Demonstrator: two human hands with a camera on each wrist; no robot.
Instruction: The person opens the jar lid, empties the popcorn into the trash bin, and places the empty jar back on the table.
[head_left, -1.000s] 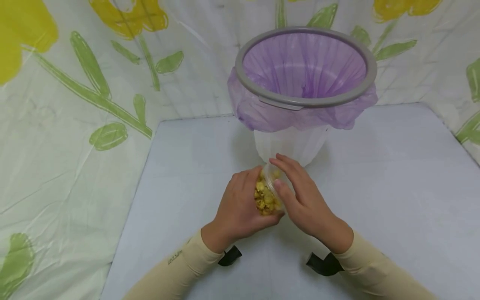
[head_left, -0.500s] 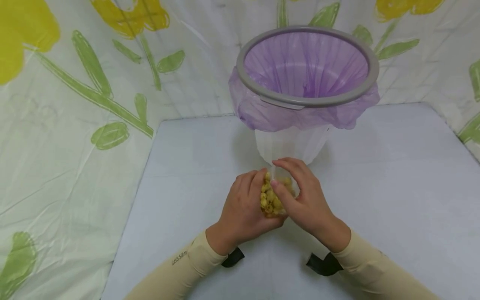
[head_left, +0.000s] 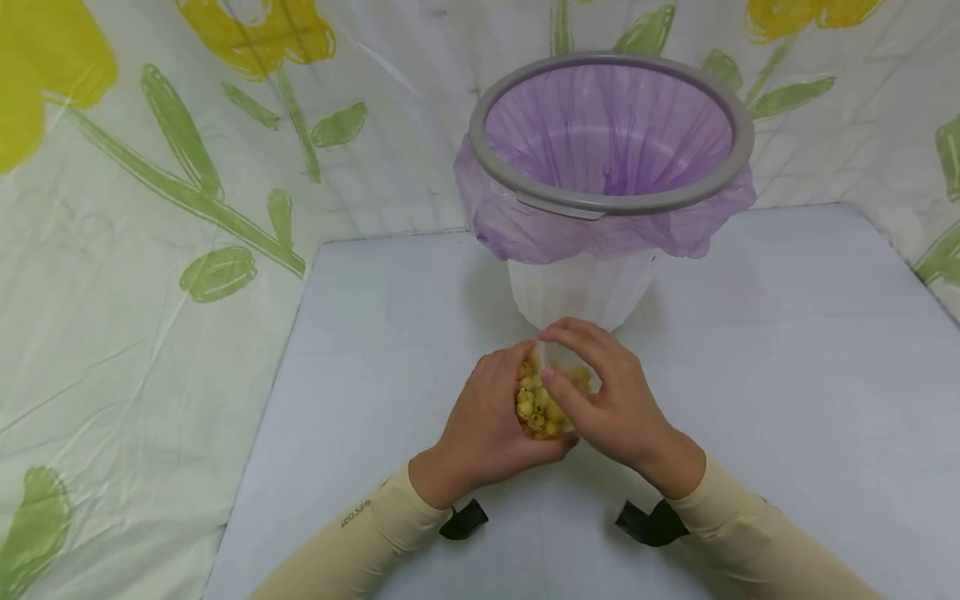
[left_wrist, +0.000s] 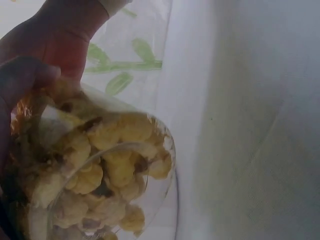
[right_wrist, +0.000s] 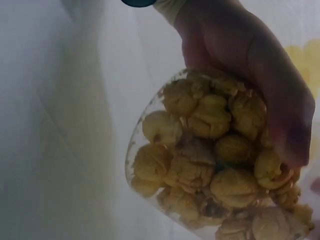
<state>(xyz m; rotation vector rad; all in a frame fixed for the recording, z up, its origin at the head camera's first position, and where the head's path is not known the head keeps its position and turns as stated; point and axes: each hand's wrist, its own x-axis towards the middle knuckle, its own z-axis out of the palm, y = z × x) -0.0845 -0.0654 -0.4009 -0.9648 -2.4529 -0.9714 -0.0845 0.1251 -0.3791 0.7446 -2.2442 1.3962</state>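
Observation:
A clear jar of popcorn (head_left: 536, 407) lies on its side between both hands, close in front of the bin. My left hand (head_left: 487, 417) grips its body from the left, thumb underneath along the near side. From the right, my right hand (head_left: 611, 396) curls over the jar's other end, fingertips and thumb at the clear lid (head_left: 543, 357). Part of that end is hidden behind the fingers. In the left wrist view, the popcorn (left_wrist: 117, 170) shows through the curved clear wall. The right wrist view shows the jar's rounded end packed with popcorn (right_wrist: 200, 150).
A white bin (head_left: 581, 287) with a grey rim ring (head_left: 611, 204) and a purple liner bag (head_left: 555, 237) stands just beyond the hands on the pale table (head_left: 390, 333). A flower-printed sheet (head_left: 420, 108) surrounds the table. Black straps (head_left: 465, 521) show under both wrists.
The jar has turned slightly and shifted a little right with the left hand. The right fingers and thumb have closed in around its lid end. The bin has stayed put.

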